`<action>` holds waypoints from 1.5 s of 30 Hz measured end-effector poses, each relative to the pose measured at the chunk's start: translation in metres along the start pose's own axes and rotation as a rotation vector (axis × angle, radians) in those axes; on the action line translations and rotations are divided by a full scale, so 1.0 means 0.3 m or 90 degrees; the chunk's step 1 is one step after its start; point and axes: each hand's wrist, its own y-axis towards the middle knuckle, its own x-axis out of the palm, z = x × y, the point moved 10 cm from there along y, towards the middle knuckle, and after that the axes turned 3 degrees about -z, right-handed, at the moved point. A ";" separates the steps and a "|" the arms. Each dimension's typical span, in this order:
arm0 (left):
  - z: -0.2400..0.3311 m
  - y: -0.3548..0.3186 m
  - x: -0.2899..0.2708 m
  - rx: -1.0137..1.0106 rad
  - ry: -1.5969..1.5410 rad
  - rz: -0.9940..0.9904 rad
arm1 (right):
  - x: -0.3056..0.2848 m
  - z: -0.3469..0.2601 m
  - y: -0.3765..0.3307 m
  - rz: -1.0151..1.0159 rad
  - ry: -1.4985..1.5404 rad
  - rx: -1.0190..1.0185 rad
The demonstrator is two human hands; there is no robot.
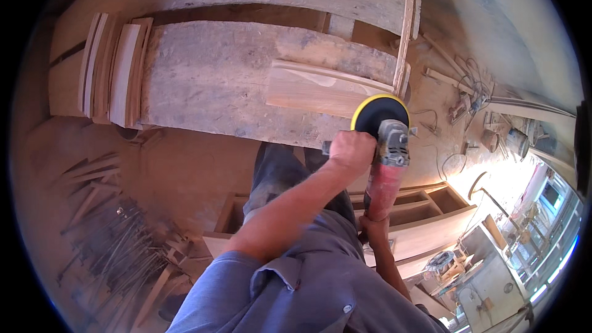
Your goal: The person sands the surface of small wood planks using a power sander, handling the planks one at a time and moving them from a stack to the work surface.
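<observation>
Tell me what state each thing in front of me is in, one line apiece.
Power tool: held two-handed; running or not, can't tell.
Left hand: closed on the side handle.
Right hand: closed on the tool's rear.
Round pad: attached to the tool.
Board: lying on the bench.
Boards at bench's left end: stacked.
Wooden unit: compartments open.

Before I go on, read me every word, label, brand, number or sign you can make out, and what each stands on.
No text can be read anywhere in this view.
Red power tool: any marking on its body is too small or blurred to read.
Black disc with yellow rim: no legible lettering.
Wooden board: no writing that I can make out.
Blue patch at far right: too small to tell.
</observation>
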 end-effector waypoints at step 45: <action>-0.289 -0.176 -0.132 -0.156 0.010 0.068 | 0.149 -0.145 0.050 0.003 -0.153 -0.200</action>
